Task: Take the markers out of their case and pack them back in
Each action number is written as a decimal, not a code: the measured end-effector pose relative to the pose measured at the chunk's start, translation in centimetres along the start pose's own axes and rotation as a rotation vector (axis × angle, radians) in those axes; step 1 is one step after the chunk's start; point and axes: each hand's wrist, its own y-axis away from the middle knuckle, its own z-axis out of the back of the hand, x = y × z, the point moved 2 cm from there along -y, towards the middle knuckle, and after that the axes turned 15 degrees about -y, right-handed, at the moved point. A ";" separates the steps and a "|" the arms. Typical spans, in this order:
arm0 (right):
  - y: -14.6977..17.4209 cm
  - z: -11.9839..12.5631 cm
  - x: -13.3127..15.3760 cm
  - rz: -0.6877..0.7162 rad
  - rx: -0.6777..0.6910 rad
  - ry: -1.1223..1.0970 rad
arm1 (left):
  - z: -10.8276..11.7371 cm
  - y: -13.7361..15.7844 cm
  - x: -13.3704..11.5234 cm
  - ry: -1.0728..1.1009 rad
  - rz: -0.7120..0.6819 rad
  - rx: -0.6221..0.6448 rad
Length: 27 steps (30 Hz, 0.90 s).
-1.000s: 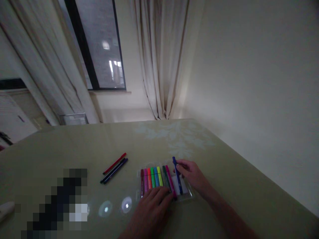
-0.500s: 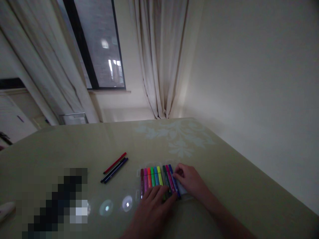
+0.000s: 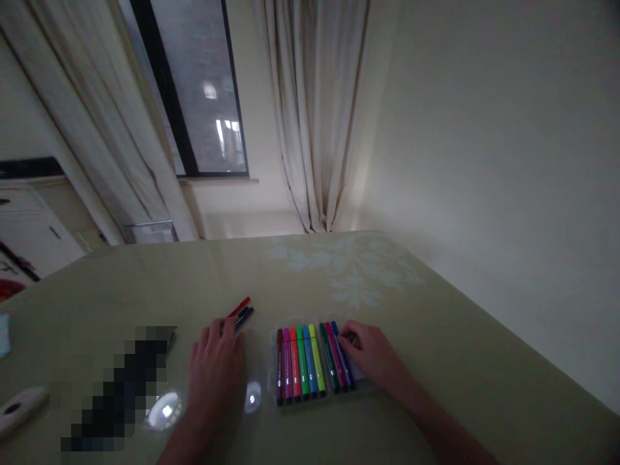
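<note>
A row of coloured markers (image 3: 301, 365) lies side by side in a clear plastic case (image 3: 272, 381) on the table, with a gap between the yellow marker (image 3: 317, 361) and the dark green one (image 3: 328, 358). My right hand (image 3: 371, 349) rests at the case's right side. Its fingers are curled and pinched beside the dark blue marker (image 3: 343, 355); whatever they grip is hidden. To the left, my left hand (image 3: 217, 361) reaches over the loose pens, fingers extended and apart from the thumb. A red pen (image 3: 239, 306) and dark pens (image 3: 245, 318) stick out beyond its fingertips, their lower parts covered.
A pixelated dark object (image 3: 121, 387) lies on the table (image 3: 310, 278) at left. Beside it are a white rounded object (image 3: 22, 410) and a light blue item (image 3: 4, 336) at the edge. Curtains (image 3: 320, 116), a window (image 3: 198, 90) and a wall (image 3: 494, 161) stand behind.
My left hand has left the markers in the case and moved left onto the loose pens. My right hand stays by the case. The view has shifted slightly left.
</note>
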 end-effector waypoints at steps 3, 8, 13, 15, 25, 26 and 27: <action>0.0 -0.2 -0.3 0.009 -0.004 0.008 | -0.4 -0.3 1.5 -0.025 0.072 0.088; 0.0 -0.3 -0.2 0.052 -0.033 -0.030 | -1.0 -0.3 0.3 0.253 -0.016 0.163; 0.5 -1.1 1.2 0.059 0.019 -0.280 | 0.2 0.7 -3.2 0.504 -0.093 0.137; 0.7 -1.9 1.7 0.047 0.080 -0.461 | 1.1 1.7 -5.0 0.752 -0.135 0.108; 0.2 -1.5 1.3 -0.066 -0.012 -0.825 | 1.1 5.0 -9.0 0.913 -0.387 -0.005; -0.1 -0.8 1.1 -0.064 -0.039 -0.797 | 1.0 5.2 -9.2 0.866 -0.443 -0.032; -0.4 -0.1 0.8 -0.063 -0.057 -0.755 | 1.0 5.5 -9.4 0.801 -0.515 -0.071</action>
